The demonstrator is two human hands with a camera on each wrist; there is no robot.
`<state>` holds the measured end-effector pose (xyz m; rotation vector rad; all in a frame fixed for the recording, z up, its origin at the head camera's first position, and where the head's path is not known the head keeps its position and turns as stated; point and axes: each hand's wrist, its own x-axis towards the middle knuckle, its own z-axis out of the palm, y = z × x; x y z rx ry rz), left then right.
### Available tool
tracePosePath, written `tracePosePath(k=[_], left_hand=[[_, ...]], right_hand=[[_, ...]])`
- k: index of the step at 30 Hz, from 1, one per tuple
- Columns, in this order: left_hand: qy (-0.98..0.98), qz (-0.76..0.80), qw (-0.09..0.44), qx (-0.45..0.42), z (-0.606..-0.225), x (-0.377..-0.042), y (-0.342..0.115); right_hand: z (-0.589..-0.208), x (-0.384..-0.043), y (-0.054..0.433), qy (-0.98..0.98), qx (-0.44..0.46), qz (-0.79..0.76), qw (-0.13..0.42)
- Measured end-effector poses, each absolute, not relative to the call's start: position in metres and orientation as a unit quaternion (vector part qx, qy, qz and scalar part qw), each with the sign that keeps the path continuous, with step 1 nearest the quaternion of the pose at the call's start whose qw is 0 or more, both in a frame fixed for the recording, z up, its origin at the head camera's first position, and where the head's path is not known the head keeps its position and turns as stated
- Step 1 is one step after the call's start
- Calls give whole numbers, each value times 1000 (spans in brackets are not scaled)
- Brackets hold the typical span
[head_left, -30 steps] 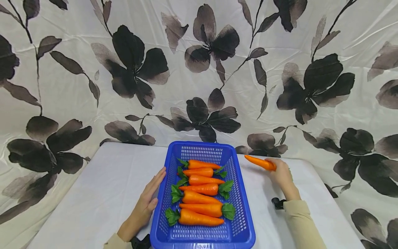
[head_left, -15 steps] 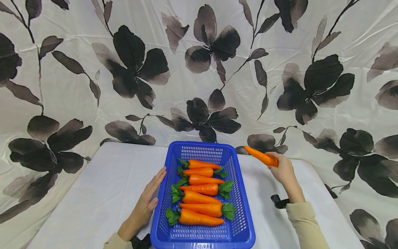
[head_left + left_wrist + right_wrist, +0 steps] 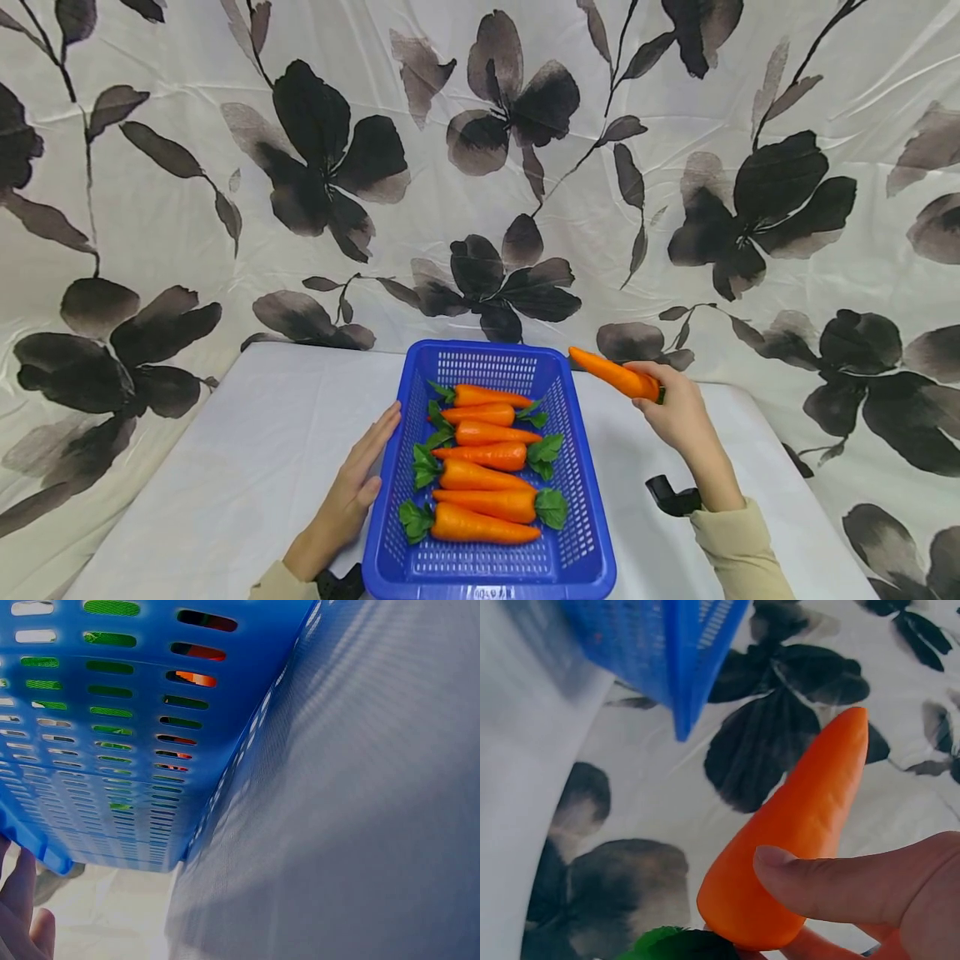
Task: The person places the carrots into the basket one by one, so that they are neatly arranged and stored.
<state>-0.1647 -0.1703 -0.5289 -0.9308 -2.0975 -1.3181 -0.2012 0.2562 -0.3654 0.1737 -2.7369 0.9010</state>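
My right hand (image 3: 673,406) pinches an orange carrot (image 3: 613,374) near its leafy end, just right of the basket's far right corner. In the right wrist view the thumb presses across the thick end of the carrot (image 3: 787,840), and green leaves (image 3: 676,943) show below it. A blue perforated basket (image 3: 592,500) stands on the table with several carrots laid crosswise in a column, such as the nearest carrot (image 3: 483,525). My left hand (image 3: 348,487) rests with straight fingers along the basket's left rim. From the left wrist, the basket's slotted side wall (image 3: 142,757) fills much of the view.
The basket stands on a white-covered table (image 3: 247,467). Behind it hangs a white cloth with dark printed flowers (image 3: 502,283). A black wrist camera (image 3: 675,497) hangs at my right wrist, and another black device (image 3: 341,581) sits at my left wrist.
My right hand has lifted the carrot from low over the table and then carried it left toward the basket's far right corner. The left hand and basket stay put.
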Motion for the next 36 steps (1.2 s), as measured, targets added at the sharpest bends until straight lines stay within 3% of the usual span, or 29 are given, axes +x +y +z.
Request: tracePosePath(k=[27,36], left_hand=[[-778,-480,237,-329,-530,-167,-170],[-776,-480,240,-330,-528,-168,-169]], right_hand=[[-342,-167,205,-924,206,291,134],[-344,-157,190,-922,232,294,98]])
